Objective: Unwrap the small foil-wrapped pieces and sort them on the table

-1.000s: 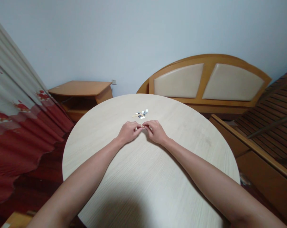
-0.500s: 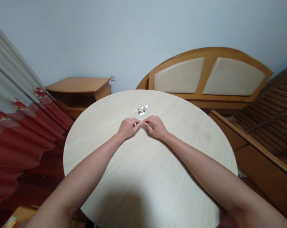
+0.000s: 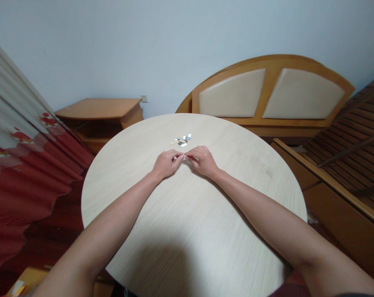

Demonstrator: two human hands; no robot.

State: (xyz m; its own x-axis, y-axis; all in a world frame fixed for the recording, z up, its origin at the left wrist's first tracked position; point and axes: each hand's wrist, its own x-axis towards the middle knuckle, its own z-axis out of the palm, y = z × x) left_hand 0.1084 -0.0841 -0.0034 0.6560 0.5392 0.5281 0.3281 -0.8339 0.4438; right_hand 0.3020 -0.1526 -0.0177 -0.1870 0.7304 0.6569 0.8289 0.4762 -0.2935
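My left hand [image 3: 167,163] and my right hand [image 3: 202,161] rest low over the round pale wood table [image 3: 187,214], with their fingertips meeting at the middle. Pinched between them is a tiny pale piece [image 3: 183,156], mostly hidden by the fingers. Just beyond the fingertips lies a small scattered pile of flat white, grey and dark bits [image 3: 181,141], with a thin tan strip [image 3: 174,142] at its left. Neither hand touches the pile.
A wooden bedside cabinet [image 3: 98,108] stands beyond the table at left, beside a red-and-white floral curtain [image 3: 26,165]. A cushioned wooden headboard [image 3: 267,93] and a slatted bed frame [image 3: 350,161] stand at right, with a red-brown floor below.
The whole view has shifted slightly upward in the frame, carrying the table and hands with it. My fingertips stay together on the tiny pale piece, and the pile looks unchanged.
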